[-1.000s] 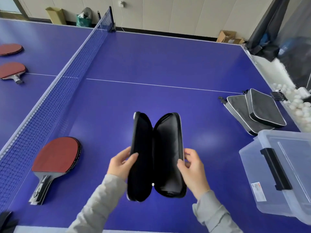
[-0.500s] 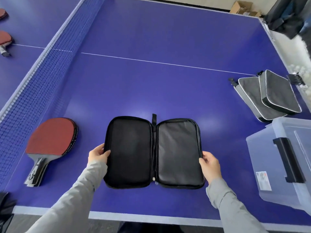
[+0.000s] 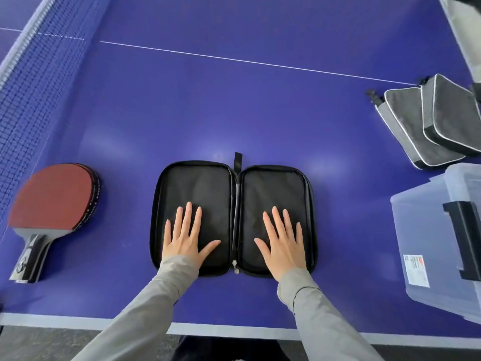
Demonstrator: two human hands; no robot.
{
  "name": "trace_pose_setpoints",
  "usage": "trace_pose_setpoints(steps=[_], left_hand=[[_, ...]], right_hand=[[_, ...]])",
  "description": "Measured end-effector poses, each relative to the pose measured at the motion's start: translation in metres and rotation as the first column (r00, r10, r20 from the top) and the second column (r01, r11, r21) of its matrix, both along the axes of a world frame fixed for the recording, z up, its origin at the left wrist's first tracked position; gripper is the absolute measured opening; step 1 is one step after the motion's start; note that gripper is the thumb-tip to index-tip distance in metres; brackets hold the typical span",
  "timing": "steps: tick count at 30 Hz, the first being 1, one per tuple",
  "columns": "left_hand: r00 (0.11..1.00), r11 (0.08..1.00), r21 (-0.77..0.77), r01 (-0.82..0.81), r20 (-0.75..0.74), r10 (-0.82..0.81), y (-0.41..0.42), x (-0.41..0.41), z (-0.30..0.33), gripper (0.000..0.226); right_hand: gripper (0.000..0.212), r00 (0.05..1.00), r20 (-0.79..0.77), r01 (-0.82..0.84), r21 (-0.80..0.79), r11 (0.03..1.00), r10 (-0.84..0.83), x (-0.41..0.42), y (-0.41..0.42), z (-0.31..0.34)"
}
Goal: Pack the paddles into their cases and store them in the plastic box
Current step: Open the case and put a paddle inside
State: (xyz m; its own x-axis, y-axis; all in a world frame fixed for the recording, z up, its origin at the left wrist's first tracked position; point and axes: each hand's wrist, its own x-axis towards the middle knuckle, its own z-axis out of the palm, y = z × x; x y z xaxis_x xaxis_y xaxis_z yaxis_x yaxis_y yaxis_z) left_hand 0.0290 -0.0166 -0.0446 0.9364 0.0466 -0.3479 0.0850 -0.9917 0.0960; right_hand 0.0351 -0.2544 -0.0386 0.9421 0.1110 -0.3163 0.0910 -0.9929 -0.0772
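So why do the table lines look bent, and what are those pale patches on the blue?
Head view: the wide-angle lens bows the white line and the net; the pale patches on the table are soft glare from room light; the paddle at the left edge looks slightly blurred, while the hands and the open case look sharp.

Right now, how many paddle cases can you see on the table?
3. One black case lies open flat at the near edge under both hands. Two grey closed cases, one partly under the other, lie at far right. More may be out of view.
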Motion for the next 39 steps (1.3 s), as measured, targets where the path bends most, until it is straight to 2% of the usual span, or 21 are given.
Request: trace_pose_setpoints(steps=[6,11,14,17,20,22,25,28,30,31,32,35,39], left_hand=[[0.999,1.0,0.016,0.02,-0.037,-0.02,0.005,0.009,-0.003,0.093],[0.998,0.999,0.049,0.024,-0.063,-0.021,0.006,0.011,-0.004,0.084],[0.997,0.999,-0.018,0.046,-0.059,-0.047,0.009,0.015,0.002,0.082],[0.999,0.983,-0.175,0.051,0.026,-0.047,0.025,0.014,0.019,0.068],[0.97,0.952,-0.289,-0.099,0.186,0.157,0.057,-0.002,0.036,0.047],[0.909,0.94,-0.277,-0.199,0.307,0.282,0.088,-0.017,0.042,0.038],[0.809,0.914,-0.201,-0.354,0.425,0.407,0.138,-0.037,0.046,0.041],[0.668,0.801,-0.196,-0.566,0.459,0.585,0.185,-0.052,0.048,0.048],[0.58,0.702,-0.219,-0.678,0.426,0.694,0.21,-0.055,0.049,0.054],[0.556,0.657,-0.22,-0.722,0.381,0.739,0.22,-0.054,0.048,0.06],[0.544,0.619,-0.212,-0.756,0.323,0.775,0.229,-0.053,0.047,0.064],[0.547,0.577,-0.201,-0.792,0.186,0.816,0.246,-0.048,0.039,0.062],[0.59,0.606,-0.161,-0.779,0.14,0.795,0.255,-0.044,0.026,0.052]], right_hand=[[0.064,0.999,0.034,0.021,-0.036,0.999,-0.02,-0.001,-0.003,-0.009],[0.063,1.0,-0.006,0.018,-0.036,0.999,-0.018,0.0,-0.003,-0.007],[0.066,0.999,-0.052,0.008,-0.018,1.0,-0.009,0.004,-0.004,-0.001],[0.069,0.997,-0.075,0.008,0.012,1.0,-0.007,0.005,-0.006,0.007],[0.068,0.998,-0.041,0.038,0.012,0.999,-0.037,0.0,-0.014,0.017],[0.067,0.996,-0.016,0.084,0.039,0.996,-0.084,-0.005,-0.02,0.024],[0.065,0.99,-0.02,0.139,0.049,0.989,-0.138,-0.012,-0.026,0.03],[0.068,0.986,0.045,0.156,0.074,0.985,-0.159,-0.021,-0.03,0.036],[0.102,0.984,0.079,0.153,0.074,0.985,-0.158,-0.024,-0.032,0.039],[0.11,0.982,0.086,0.161,0.084,0.983,-0.168,-0.026,-0.033,0.04],[0.107,0.982,0.075,0.168,0.085,0.982,-0.175,-0.028,-0.034,0.04],[0.063,0.971,0.058,0.228,0.07,0.971,-0.232,-0.031,-0.034,0.043],[0.067,0.963,0.04,0.264,0.049,0.963,-0.266,-0.032,-0.037,0.051]])
